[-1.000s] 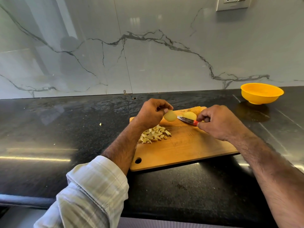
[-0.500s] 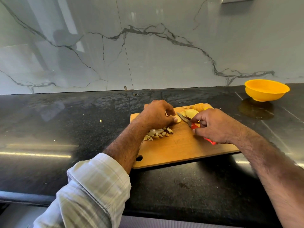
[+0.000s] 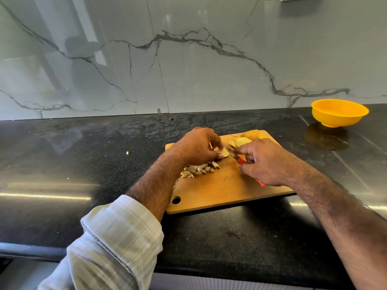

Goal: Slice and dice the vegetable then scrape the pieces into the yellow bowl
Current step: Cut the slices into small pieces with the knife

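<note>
pale veg slice point(image 3: 224, 152), skin-edged dice point(image 3: 199, 169) beside.

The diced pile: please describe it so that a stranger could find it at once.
Find the wooden cutting board on the black counter. Beneath the left hand lies the diced pile. Unlike the round slices at the board's far edge, it is small cubes.

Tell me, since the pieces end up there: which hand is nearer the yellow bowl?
Right. The right hand, gripping the knife, is on the board's bowl side; the left hand holds a slice farther from the yellow bowl.
</note>
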Demonstrator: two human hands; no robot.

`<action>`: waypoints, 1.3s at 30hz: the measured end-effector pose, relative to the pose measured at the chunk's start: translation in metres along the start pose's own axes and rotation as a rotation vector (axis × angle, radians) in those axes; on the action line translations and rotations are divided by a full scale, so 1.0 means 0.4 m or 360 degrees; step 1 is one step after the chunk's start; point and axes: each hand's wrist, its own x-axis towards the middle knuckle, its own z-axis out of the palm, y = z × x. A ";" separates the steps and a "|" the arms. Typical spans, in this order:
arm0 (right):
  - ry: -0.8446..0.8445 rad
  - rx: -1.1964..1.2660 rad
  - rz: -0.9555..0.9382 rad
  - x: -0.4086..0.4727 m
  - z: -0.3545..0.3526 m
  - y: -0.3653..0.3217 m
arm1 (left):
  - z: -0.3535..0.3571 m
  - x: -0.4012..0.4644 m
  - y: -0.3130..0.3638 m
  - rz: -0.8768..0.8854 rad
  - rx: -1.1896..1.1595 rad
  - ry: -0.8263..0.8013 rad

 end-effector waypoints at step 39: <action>-0.0129 -0.0265 0.0192 0.005 0.007 -0.067 | 0.002 0.006 -0.001 0.0035 0.0058 -0.0059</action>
